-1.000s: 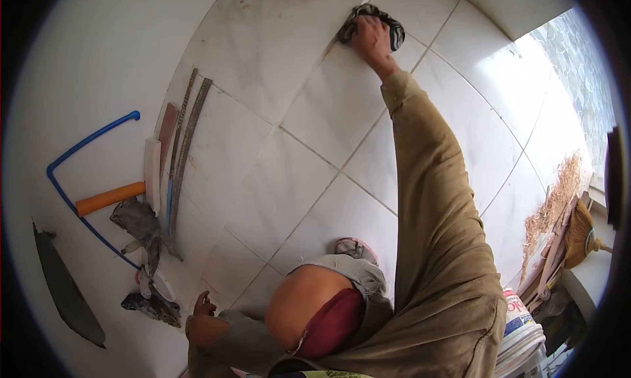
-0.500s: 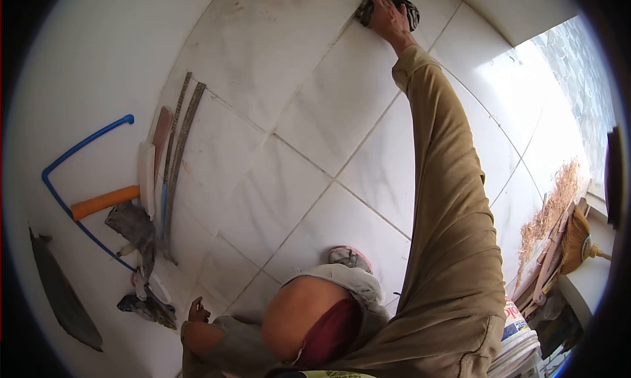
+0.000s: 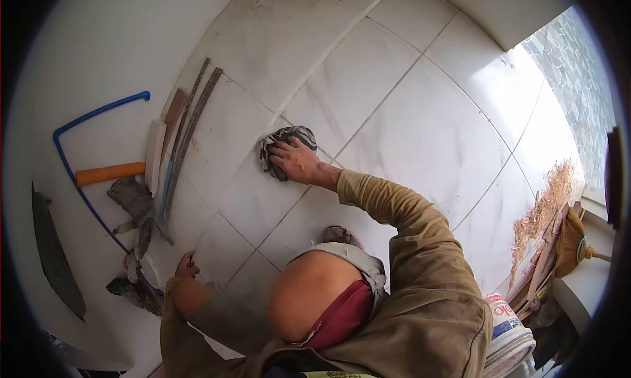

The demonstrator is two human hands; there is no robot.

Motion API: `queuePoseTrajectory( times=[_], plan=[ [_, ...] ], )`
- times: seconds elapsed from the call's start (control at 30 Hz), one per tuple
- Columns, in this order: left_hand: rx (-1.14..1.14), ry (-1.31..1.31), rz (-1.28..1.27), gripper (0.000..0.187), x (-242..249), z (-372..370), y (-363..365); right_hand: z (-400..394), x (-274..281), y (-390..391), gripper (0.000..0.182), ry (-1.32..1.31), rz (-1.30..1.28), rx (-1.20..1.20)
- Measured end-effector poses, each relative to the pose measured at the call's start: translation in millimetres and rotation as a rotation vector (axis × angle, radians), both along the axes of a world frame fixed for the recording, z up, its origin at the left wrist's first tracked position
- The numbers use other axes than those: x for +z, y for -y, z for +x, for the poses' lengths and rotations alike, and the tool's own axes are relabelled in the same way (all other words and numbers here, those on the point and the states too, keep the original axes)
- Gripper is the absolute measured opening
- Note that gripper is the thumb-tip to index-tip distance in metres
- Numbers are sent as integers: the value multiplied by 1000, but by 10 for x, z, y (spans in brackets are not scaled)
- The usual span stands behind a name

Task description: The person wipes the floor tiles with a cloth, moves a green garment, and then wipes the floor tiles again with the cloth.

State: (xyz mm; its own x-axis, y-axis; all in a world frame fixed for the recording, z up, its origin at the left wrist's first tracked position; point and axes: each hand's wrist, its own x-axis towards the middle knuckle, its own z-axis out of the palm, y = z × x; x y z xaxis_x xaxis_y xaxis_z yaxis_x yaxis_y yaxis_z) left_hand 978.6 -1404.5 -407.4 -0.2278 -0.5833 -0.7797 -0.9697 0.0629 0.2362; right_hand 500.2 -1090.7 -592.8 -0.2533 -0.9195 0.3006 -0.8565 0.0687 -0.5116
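Tiled floor (image 3: pixel 420 128), shavings (image 3: pixel 544 204) near broom (image 3: pixel 572 245); right hand (image 3: pixel 296 161) gripping cloth (image 3: pixel 267 149).

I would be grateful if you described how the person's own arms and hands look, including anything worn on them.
The right sleeve is long, olive-brown and loosely wrinkled, with a plain cuff at the wrist. The left sleeve is a similar brown; its cuff is hard to make out. The right hand wears no glove, and none shows on the left hand.
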Motion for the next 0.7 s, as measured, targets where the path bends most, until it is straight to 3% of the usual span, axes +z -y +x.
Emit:
queuePoseTrajectory(
  times=[0.1, 0.2, 0.3, 0.37, 0.47, 0.57, 0.63, 0.7],
  plan=[
    [14, -13, -19, 80, 114, 170, -66, -339, -78, -100, 33, -14, -105, -13],
    [141, -39, -31, 80, 221, 509, -247, -1572, -220, -463, 42, -246, -118, -397],
    [192, -58, -13, 80, 439, 645, -468, -2817, -117, -1035, 36, -169, 93, -968],
    [232, -124, 23, 81, 568, 530, -596, -2991, 90, -1183, 33, -34, 256, -1109],
    [156, -144, 22, 80, 505, 405, -541, -2364, -206, -709, 30, -226, -4, -1021],
    [18, -220, 30, 81, 395, 187, -373, -824, -254, -48, 28, -165, -152, -498],
    [-16, -243, 12, 80, 306, 135, -255, 217, -106, 229, 27, -59, 90, -146],
    [-42, -249, -21, 80, 272, 133, -202, 803, 243, 282, 33, 200, 214, 27]
  ],
)
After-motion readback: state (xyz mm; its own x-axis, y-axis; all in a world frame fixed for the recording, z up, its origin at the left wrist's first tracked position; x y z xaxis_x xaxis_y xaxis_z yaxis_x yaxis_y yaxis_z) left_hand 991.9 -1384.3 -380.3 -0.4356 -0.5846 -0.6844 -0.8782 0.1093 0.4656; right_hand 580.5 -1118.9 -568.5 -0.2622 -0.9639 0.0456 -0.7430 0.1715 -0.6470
